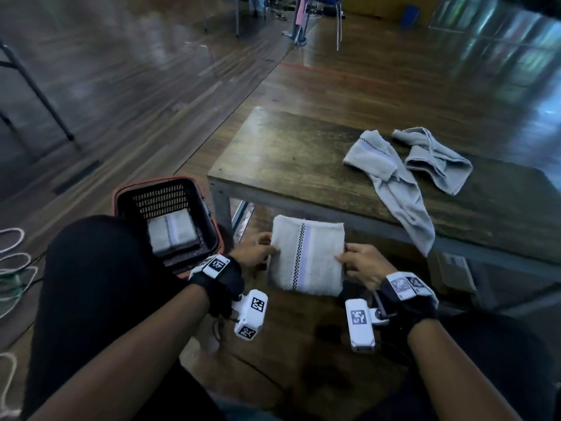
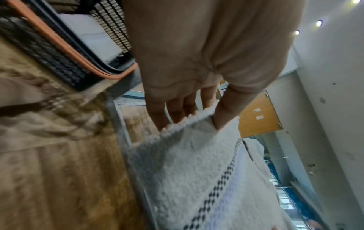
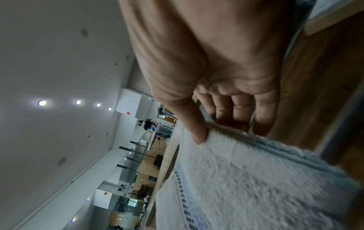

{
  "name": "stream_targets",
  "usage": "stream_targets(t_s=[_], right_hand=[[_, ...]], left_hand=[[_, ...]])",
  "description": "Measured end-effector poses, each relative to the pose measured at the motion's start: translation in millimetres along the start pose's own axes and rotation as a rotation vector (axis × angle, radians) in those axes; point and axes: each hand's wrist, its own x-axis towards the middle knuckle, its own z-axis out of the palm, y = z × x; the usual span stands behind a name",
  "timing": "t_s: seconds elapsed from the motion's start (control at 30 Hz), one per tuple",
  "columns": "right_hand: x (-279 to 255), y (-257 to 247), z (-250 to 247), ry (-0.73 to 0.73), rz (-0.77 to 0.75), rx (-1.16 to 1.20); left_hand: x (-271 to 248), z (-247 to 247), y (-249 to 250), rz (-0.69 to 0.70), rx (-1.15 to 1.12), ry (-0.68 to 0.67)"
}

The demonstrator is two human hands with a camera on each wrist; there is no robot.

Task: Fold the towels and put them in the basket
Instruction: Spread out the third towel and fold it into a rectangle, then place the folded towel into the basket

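Observation:
A folded white towel (image 1: 307,253) with a checkered stripe hangs in the air in front of the low table, held flat between both hands. My left hand (image 1: 256,252) pinches its left edge, thumb on top and fingers underneath (image 2: 177,115). My right hand (image 1: 358,262) pinches the right edge the same way, thumb (image 3: 197,132) on top. The black basket (image 1: 127,202) with an orange rim stands on the floor to the left, holding a folded towel (image 1: 171,232). Two crumpled grey towels (image 1: 391,183) (image 1: 437,159) lie on the table.
The low wooden table (image 1: 288,153) stands ahead, its metal leg (image 1: 221,208) close to the basket. My knees flank the towel. White cords (image 1: 12,268) lie on the floor at far left. Chair legs (image 1: 303,25) stand far back.

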Motion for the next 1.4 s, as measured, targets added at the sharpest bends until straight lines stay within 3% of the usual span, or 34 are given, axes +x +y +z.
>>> stream_targets(t_s=[0.17,0.4,0.57,0.67,0.87,0.97,1.13,1.27,1.4], right_hand=[[-24.4,16.5,33.0,-0.185,0.093,0.017],[-8.2,-26.3,127.1,-0.363,-0.052,-0.082],[27.2,-45.3,210.8,-0.431,-0.071,-0.215],[72.4,-51.2,257.3,-0.369,-0.086,-0.320],[192.6,-47.9,346.6,-0.259,-0.091,-0.675],[253.0,-41.0,387.4,-0.200,-0.052,-0.720],[331.8,-23.4,450.0,-0.155,-0.089,-0.715],[374.2,-20.7,480.4,-0.095,-0.139,-0.702],[391.2,-13.1,481.4,-0.091,-0.137,-0.703]], left_hand=[[-59.3,-17.3,-32.8,-0.012,-0.072,0.043],[-103.2,-89.5,-40.7,-0.012,-0.155,0.343],[-100.3,-159.7,-52.3,-0.109,-0.152,0.532],[-69.6,-204.1,-65.6,-0.186,-0.181,0.586],[26.4,-284.5,-110.4,-0.381,-0.095,0.533],[89.9,-319.6,-143.0,-0.434,-0.025,0.535],[171.3,-355.3,-195.0,-0.470,0.136,0.705],[206.2,-366.8,-209.5,-0.432,0.072,0.846],[219.4,-372.3,-218.1,-0.456,0.097,0.791]])
